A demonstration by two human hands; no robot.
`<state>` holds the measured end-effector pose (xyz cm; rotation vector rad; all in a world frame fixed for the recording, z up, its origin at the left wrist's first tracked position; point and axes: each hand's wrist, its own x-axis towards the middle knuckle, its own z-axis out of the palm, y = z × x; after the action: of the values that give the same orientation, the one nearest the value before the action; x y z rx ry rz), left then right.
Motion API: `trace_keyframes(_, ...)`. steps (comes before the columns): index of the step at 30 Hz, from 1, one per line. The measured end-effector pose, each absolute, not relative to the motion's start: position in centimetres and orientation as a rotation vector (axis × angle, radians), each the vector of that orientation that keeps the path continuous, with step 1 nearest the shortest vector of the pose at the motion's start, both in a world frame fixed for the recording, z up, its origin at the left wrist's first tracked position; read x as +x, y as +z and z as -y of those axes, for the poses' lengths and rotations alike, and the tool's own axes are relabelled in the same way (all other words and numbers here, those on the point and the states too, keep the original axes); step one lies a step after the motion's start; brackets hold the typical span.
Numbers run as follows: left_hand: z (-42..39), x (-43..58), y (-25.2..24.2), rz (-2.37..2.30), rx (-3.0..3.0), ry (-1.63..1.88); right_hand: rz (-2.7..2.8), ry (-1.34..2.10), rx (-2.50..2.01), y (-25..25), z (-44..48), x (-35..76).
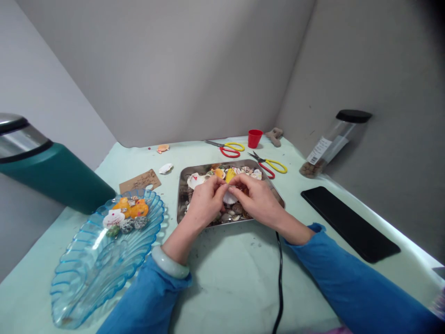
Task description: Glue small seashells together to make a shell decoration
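Over a metal tray point(181, 204) filled with seashells, my left hand point(206, 197) and my right hand point(255, 195) meet at the fingertips. Both are closed in a pinch, thumbs and forefingers nearly touching. Whatever sits between the fingertips is too small and hidden to name. Just below them shows a white ribbed shell point(230, 198); I cannot tell whether it is held or lies in the tray. A yellow shell point(230, 175) is right behind the fingers. At the tray's left lies a white shell with a red mark point(196, 180).
A blue leaf-shaped dish point(93, 273) with painted pieces stands left, beside a green bottle point(66, 176). Behind are two scissors point(232, 149) point(269, 165) and a red cup point(255, 138). Right are a clear jar point(327, 146) and a black slab point(349, 225). A black cable point(280, 283) runs in front.
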<state>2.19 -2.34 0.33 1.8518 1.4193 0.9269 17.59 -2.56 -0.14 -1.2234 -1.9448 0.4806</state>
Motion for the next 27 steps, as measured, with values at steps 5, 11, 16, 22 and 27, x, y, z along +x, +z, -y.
trace_keyframes(5, 2.3, 2.18, 0.12, -1.399, 1.821, 0.933, 1.913, 0.466, -1.27, 0.16, 2.64, 17.46)
trace_keyframes(11, 2.29, 2.12, 0.19, -1.433, 1.878, 0.911, 1.92, 0.465, -1.267, 0.04, 2.61, 17.51)
trace_keyframes(16, 2.31, 2.1, 0.38, -1.437, 1.898, 0.918, 1.95, 0.497, -1.194, -0.26, 2.5, 17.64)
trace_keyframes(22, 2.37, 2.15, 0.33, -1.409, 1.868, 0.913, 1.953, 0.48, -1.215, -0.36, 2.37, 17.62)
trace_keyframes(27, 2.31, 2.1, 0.03, -1.394, 1.85, 0.911, 1.93, 0.462, -1.251, -0.14, 2.44, 17.56)
